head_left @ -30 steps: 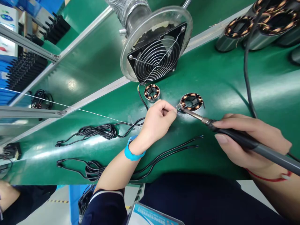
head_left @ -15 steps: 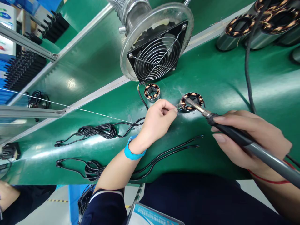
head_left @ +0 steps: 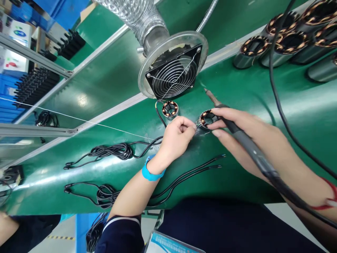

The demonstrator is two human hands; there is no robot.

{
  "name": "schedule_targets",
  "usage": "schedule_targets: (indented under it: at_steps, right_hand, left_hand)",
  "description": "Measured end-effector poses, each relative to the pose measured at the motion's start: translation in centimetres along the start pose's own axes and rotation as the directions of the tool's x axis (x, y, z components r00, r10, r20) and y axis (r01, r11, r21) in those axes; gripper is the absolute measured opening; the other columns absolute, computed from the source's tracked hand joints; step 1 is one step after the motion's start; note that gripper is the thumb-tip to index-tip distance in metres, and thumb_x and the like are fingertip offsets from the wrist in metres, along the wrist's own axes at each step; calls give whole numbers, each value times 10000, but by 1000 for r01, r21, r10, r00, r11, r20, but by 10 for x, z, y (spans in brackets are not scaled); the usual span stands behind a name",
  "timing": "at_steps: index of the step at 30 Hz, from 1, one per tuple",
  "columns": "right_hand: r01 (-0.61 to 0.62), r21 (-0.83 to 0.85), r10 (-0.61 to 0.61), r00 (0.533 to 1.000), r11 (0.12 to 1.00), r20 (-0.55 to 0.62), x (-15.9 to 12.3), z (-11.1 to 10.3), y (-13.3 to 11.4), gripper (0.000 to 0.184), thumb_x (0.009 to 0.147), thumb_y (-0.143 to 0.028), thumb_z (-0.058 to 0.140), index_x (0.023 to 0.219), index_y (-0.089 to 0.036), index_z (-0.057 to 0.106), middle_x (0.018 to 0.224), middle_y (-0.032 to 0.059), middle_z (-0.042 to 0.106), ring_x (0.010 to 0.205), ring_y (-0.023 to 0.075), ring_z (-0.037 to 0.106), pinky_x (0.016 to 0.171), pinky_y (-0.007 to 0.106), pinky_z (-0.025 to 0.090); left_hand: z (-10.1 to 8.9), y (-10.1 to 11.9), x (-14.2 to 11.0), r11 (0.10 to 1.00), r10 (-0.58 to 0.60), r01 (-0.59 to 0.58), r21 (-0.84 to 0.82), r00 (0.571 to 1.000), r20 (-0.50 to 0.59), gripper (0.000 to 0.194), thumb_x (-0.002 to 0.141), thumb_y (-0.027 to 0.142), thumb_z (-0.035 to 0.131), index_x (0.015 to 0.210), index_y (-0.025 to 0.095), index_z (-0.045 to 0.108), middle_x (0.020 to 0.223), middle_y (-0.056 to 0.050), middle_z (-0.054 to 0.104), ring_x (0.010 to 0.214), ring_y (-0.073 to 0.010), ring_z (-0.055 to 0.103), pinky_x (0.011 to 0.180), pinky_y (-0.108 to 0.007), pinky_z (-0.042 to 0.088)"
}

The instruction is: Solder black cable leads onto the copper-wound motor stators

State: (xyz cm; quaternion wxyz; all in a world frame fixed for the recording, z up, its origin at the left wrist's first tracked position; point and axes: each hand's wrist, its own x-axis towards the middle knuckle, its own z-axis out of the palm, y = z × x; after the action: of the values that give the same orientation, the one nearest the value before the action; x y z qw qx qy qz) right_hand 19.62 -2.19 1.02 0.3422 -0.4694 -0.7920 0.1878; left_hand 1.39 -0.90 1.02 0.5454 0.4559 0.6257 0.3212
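My left hand (head_left: 177, 138), with a blue band at the wrist, is closed in a pinch on thin wire (head_left: 198, 123) at the left side of a small motor stator (head_left: 204, 121) with copper windings. My right hand (head_left: 252, 137) holds a soldering iron (head_left: 240, 135), its bare tip pointing up and left above the bench, apart from the stator. Fingertips of that hand reach the stator's right side and partly hide it. Another wound stator (head_left: 170, 109) with a dark cable stands just behind my left hand.
A fume extractor fan (head_left: 175, 79) on a foil duct (head_left: 137, 17) stands behind. Several taller stators (head_left: 249, 52) are at the back right. Coiled black cables (head_left: 118, 151) lie left on the green bench (head_left: 89, 172). The iron's cord (head_left: 279, 102) loops right. Another person's arm (head_left: 28, 228) shows lower left.
The soldering iron's tip has lifted off the stator and swung up and back. My right hand has moved left, its fingertips now at the stator. The left hand keeps its pinch.
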Motion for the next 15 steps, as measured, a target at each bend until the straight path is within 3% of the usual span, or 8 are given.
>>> schedule_targets:
  at_steps: [4, 8, 12, 15]
  right_hand:
    - [-27, -19, 27, 999, 999, 18, 5, 18, 2, 372, 930, -240, 549, 1300, -227, 578, 966, 43, 743, 864, 251, 699, 748, 387, 501]
    - [-54, -10, 54, 998, 998, -24, 4, 23, -2, 367, 945, -232, 515, 1309, -251, 563, 910, 35, 728, 844, 246, 686, 760, 392, 501]
    - [-47, 89, 51, 997, 995, -49, 3, 20, -3, 416, 923, -208, 571, 1333, -274, 538, 928, 18, 719, 894, 225, 699, 828, 372, 534]
    - [-81, 155, 89, 995, 985, -42, 4, 22, -1, 414, 927, -222, 569, 1336, -275, 537, 943, 16, 706, 942, 220, 707, 882, 374, 542]
  left_hand:
    - [-1, 0, -1, 999, 30, -29, -22, 999, 31, 136, 810, 112, 640, 701, 166, 578, 576, 64, 524, 501, -61, 476, 498, -189, 383]
    - [-4, -6, -3, 972, 234, -235, 10, 972, 26, 112, 814, 126, 662, 718, 159, 614, 844, -8, 626, 657, -80, 583, 611, -216, 495]
    - [-6, -10, -7, 808, 551, -538, 239, 835, 18, 94, 863, 139, 651, 788, 185, 684, 1019, -65, 667, 957, -163, 641, 833, -302, 545]
    - [-9, -11, -8, 672, 639, -625, 396, 761, 115, 96, 899, 157, 625, 858, 204, 698, 1084, -74, 667, 989, -176, 631, 886, -334, 530]
